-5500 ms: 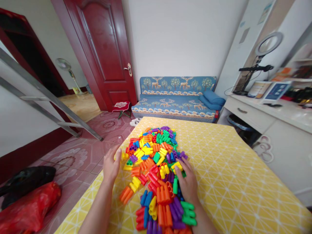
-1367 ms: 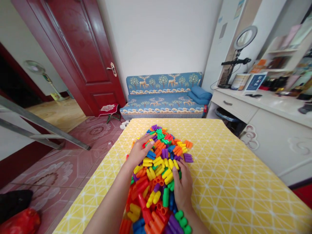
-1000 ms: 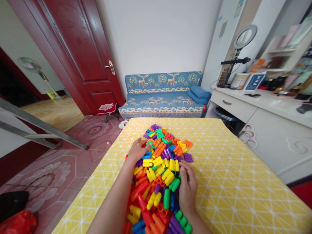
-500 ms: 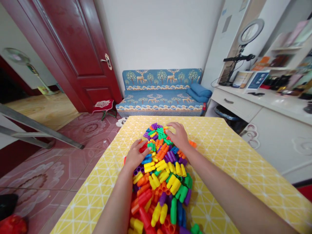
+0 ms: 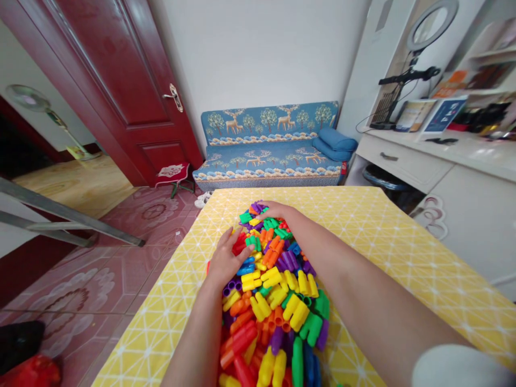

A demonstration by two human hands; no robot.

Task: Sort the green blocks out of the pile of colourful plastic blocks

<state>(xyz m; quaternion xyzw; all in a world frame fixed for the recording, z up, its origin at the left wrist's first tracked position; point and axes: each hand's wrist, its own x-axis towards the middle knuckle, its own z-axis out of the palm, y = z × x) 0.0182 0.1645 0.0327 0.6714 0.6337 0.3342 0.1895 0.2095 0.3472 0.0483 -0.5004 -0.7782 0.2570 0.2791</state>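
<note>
A long heap of coloured plastic building blocks (image 5: 274, 290) lies on a table with a yellow patterned cloth (image 5: 379, 252). My left hand (image 5: 226, 258) rests flat on the left flank of the heap, fingers spread over red and blue pieces. My right hand (image 5: 278, 210) reaches across to the far end of the heap, fingers laid over green, yellow and orange pieces. Its fingertips are partly hidden among the blocks. Neither hand lifts a piece clear of the pile.
Beyond the table stands a blue sofa (image 5: 270, 145) against the wall. A dark red door (image 5: 121, 91) is at the left, with a metal ladder rail (image 5: 68, 215) lower down. A white desk (image 5: 443, 161) with a ring light (image 5: 431, 27) is on the right.
My right hand has left the near right side of the heap and stretched to its far end, then slid left. My left hand has stayed on the left flank. The view has tilted.
</note>
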